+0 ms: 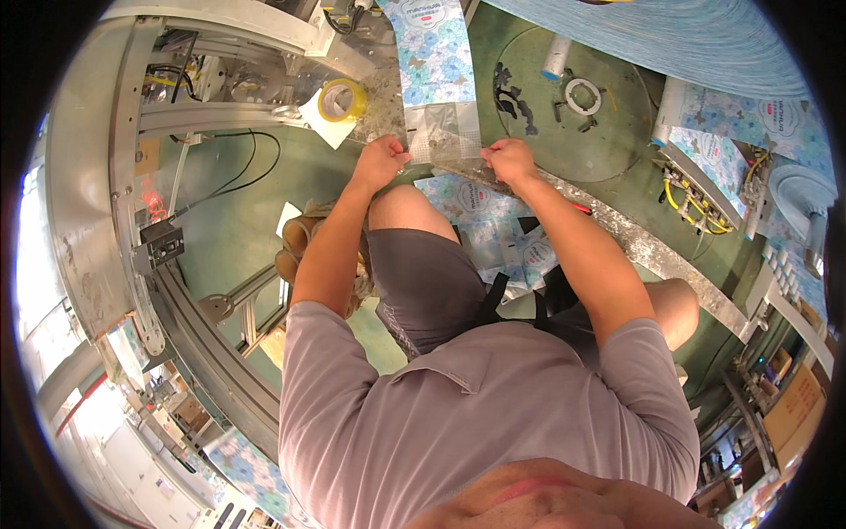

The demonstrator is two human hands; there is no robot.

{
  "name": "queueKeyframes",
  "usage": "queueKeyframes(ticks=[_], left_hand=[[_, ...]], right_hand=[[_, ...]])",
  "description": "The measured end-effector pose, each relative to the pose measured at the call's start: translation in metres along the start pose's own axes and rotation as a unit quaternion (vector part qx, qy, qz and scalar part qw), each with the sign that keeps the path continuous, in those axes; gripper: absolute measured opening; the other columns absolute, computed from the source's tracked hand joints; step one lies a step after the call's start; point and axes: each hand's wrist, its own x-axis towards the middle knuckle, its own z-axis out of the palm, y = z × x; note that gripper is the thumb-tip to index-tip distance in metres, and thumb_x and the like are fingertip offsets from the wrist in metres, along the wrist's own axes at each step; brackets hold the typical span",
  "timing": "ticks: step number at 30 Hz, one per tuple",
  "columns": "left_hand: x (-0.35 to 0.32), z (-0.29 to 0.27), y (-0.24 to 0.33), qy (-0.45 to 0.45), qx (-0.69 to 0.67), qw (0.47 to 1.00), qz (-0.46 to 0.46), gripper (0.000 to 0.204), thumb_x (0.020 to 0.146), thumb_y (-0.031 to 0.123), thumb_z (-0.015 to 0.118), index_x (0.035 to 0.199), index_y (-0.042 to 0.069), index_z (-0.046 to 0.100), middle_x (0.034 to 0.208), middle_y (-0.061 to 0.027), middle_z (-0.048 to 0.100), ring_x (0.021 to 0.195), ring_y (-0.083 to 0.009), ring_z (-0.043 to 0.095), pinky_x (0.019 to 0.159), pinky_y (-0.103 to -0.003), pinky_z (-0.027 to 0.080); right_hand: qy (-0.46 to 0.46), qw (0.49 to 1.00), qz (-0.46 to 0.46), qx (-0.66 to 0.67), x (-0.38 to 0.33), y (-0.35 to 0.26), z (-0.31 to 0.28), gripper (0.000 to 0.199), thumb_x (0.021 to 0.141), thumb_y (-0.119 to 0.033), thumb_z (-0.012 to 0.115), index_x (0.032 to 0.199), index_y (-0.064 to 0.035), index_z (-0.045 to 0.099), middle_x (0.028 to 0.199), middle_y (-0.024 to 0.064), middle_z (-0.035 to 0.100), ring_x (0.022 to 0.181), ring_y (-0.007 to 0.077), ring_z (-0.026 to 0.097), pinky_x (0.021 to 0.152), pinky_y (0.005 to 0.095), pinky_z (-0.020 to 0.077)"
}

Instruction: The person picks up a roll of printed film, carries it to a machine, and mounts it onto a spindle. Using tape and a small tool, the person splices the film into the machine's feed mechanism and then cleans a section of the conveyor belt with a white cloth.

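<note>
A workshop with a green floor (220, 229), seen from above: grey machine frames curve along the left, and a metal surface (634, 238) runs diagonally under the hands. A flowered film strip (434, 53) comes down from the top and ends in a clear section (445, 132). The left hand (381, 160) pinches the clear section's lower left corner; the right hand (509, 160) pinches its lower right corner, both closed on it. The strip's long axis runs straight away from the person, so the hands sit at either side of its near end, equally close. A yellow tape roll (342, 100) lies just left, beyond the left hand. More flowered film (480, 216) lies below by the knees.
</note>
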Motion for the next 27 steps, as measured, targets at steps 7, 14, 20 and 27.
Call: queueKeyframes(ticks=[7,14,20,27], left_hand=[[0.003,0.016,-0.007,0.089,0.082,0.991,0.062,0.028,0.087,0.016,0.086,0.099,-0.001,0.067,0.081,-0.0122,0.073,0.073,-0.0226,0.074,0.069,-0.038,0.058],[0.0,0.016,-0.002,0.097,0.11,0.988,0.037,0.037,0.083,0.021,0.089,0.102,0.0,0.066,0.085,-0.0169,0.074,0.082,-0.0329,0.074,0.076,-0.043,0.058],[0.0,0.014,0.004,0.077,0.117,0.99,-0.001,0.043,0.083,0.024,0.091,0.107,0.002,0.063,0.096,-0.0206,0.077,0.099,-0.0405,0.075,0.087,-0.049,0.057],[0.007,0.024,-0.001,0.103,0.143,0.984,0.029,0.044,0.08,0.022,0.092,0.102,0.0,0.06,0.087,-0.0221,0.074,0.088,-0.0413,0.074,0.081,-0.048,0.058]], right_hand=[[0.079,0.978,-0.057,-0.186,0.008,0.004,0.004,0.029,0.088,-0.034,0.081,0.099,-0.0075,0.083,0.107,0.0193,0.079,0.104,0.0377,0.074,0.093,0.0463,0.0582],[0.066,0.978,-0.035,-0.196,0.006,0.0,0.004,0.031,0.088,-0.036,0.079,0.104,-0.0098,0.083,0.119,0.018,0.078,0.11,0.038,0.074,0.097,0.0453,0.0583],[0.074,0.973,-0.036,-0.216,0.006,-0.001,0.007,0.033,0.09,-0.037,0.076,0.106,-0.0092,0.083,0.12,0.0179,0.077,0.112,0.0385,0.073,0.099,0.0465,0.0583],[0.088,0.956,-0.051,-0.276,0.002,-0.008,0.009,0.03,0.09,-0.031,0.07,0.104,-0.0088,0.083,0.12,0.0201,0.077,0.113,0.0402,0.072,0.098,0.0485,0.0586]])
